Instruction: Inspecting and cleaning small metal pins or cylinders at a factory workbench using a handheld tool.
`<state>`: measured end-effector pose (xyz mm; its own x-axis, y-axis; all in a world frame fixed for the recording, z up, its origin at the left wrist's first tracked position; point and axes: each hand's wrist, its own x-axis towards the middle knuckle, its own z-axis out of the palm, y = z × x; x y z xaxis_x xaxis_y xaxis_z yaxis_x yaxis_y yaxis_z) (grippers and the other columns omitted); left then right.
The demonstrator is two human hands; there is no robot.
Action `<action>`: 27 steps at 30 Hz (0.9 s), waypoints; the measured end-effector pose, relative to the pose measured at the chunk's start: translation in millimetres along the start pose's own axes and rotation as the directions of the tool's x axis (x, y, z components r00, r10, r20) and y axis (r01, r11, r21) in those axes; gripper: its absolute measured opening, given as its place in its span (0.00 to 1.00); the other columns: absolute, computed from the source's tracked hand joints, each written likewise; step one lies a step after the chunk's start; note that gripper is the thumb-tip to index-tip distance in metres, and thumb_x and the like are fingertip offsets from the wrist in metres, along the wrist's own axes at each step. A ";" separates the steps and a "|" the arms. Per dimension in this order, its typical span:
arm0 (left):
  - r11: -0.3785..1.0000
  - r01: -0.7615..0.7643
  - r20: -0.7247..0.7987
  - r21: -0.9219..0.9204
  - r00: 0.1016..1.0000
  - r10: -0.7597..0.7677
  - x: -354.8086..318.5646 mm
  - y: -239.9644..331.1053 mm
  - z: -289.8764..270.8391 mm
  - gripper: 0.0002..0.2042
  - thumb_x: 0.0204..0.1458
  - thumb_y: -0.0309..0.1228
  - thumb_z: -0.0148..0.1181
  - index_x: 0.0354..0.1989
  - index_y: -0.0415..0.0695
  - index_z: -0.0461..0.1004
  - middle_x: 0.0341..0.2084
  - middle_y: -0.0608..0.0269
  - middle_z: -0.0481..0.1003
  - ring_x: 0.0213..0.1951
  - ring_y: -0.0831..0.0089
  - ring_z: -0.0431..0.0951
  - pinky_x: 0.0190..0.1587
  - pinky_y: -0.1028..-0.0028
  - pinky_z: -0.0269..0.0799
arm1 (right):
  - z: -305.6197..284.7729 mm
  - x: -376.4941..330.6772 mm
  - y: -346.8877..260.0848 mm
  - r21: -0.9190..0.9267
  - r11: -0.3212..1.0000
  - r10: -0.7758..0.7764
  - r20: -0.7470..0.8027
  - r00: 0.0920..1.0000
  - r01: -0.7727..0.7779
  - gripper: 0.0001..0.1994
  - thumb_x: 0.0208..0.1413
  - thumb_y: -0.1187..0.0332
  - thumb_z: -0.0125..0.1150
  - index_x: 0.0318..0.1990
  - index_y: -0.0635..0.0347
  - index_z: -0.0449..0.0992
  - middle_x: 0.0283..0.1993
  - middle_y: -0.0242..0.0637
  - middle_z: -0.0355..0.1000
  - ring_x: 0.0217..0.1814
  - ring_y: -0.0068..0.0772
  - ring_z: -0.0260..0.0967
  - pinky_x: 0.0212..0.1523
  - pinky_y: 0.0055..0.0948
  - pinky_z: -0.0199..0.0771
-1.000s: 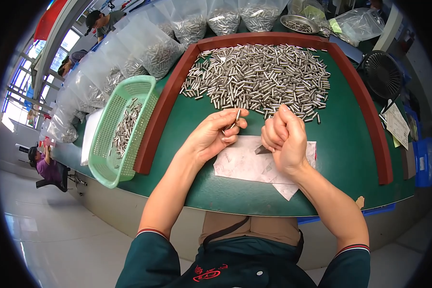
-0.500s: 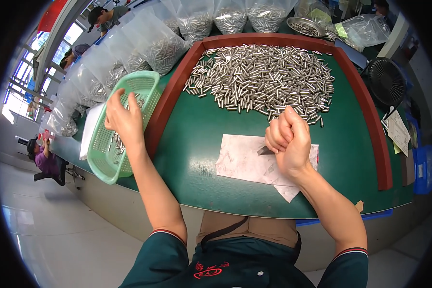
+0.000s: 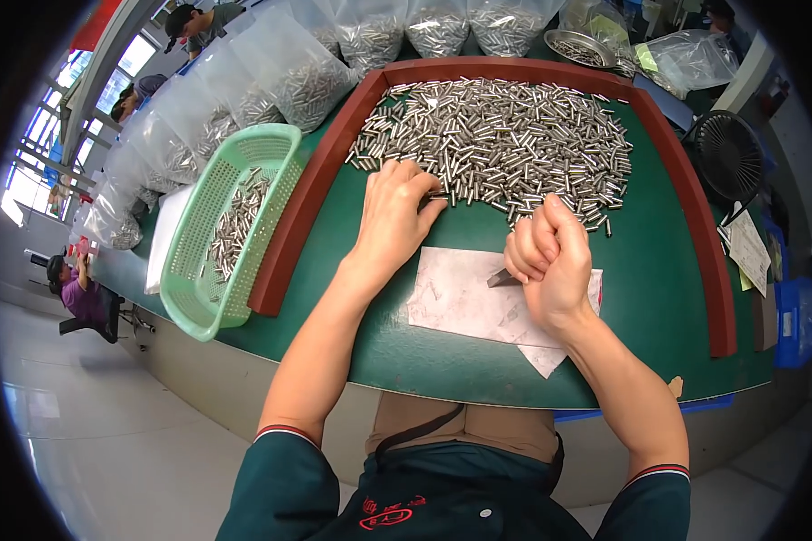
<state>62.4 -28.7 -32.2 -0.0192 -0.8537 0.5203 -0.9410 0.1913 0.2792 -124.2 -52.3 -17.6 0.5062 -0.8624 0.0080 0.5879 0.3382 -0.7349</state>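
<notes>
A broad pile of short silvery metal pins (image 3: pixel 505 135) covers the far part of the green table. My left hand (image 3: pixel 395 212) is at the pile's near left edge, fingers bent down to the pins and thumb apart from them; no pin shows clearly gripped. My right hand (image 3: pixel 550 266) is closed, knuckles up, just in front of the pile. From its left side sticks out the end of a dark grey flat piece (image 3: pixel 498 279), whose kind I cannot make out. Beneath lies a smudged whitish sheet (image 3: pixel 460 298). More pins (image 3: pixel 239 221) lie in a green plastic basket (image 3: pixel 182 288) at the left.
A reddish-brown raised border (image 3: pixel 289 239) frames the pile on three sides. Clear bags of pins (image 3: pixel 307 90) line the back and left, with a metal bowl (image 3: pixel 579 50) at the far right. A black fan (image 3: pixel 729 155) stands at the right. Other people sit at the far left.
My left hand has moved right from over the green basket to the edge of the pin pile. My right hand stays closed in nearly the same place.
</notes>
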 end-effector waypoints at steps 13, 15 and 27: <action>0.989 0.141 0.105 -0.042 0.985 -0.136 -3.1 9.1 -4.9 0.08 0.35 0.26 0.61 0.26 0.39 0.72 0.21 0.62 0.69 0.30 0.66 0.68 0.35 0.69 0.62 | 0.5 0.1 -2.3 -0.001 1.000 0.010 -0.004 1.000 -0.010 0.23 0.58 0.60 0.37 0.10 0.52 0.48 0.07 0.26 0.44 0.10 0.17 0.36 0.11 0.20 0.38; 0.988 0.151 0.104 -0.040 0.984 -0.147 -3.9 8.3 -4.9 0.08 0.35 0.26 0.61 0.26 0.39 0.72 0.20 0.62 0.69 0.30 0.66 0.68 0.35 0.69 0.63 | 0.7 0.3 -1.7 -0.002 1.000 0.014 -0.003 1.000 -0.014 0.23 0.58 0.60 0.37 0.10 0.52 0.48 0.07 0.26 0.44 0.10 0.17 0.36 0.11 0.20 0.38; 0.976 0.191 0.155 -0.103 0.972 -0.174 -3.9 8.0 -6.1 0.07 0.36 0.25 0.59 0.26 0.39 0.72 0.20 0.63 0.68 0.29 0.68 0.67 0.34 0.71 0.63 | 0.1 1.4 -2.0 0.004 1.000 0.026 -0.023 0.999 -0.026 0.23 0.58 0.60 0.37 0.10 0.52 0.48 0.07 0.27 0.44 0.10 0.18 0.36 0.11 0.20 0.38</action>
<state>57.0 -20.9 -27.1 0.0927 -0.9385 0.3325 -0.8873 0.0736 0.4553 -124.6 -54.2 -16.1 0.5068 -0.8616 -0.0264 0.5768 0.3618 -0.7324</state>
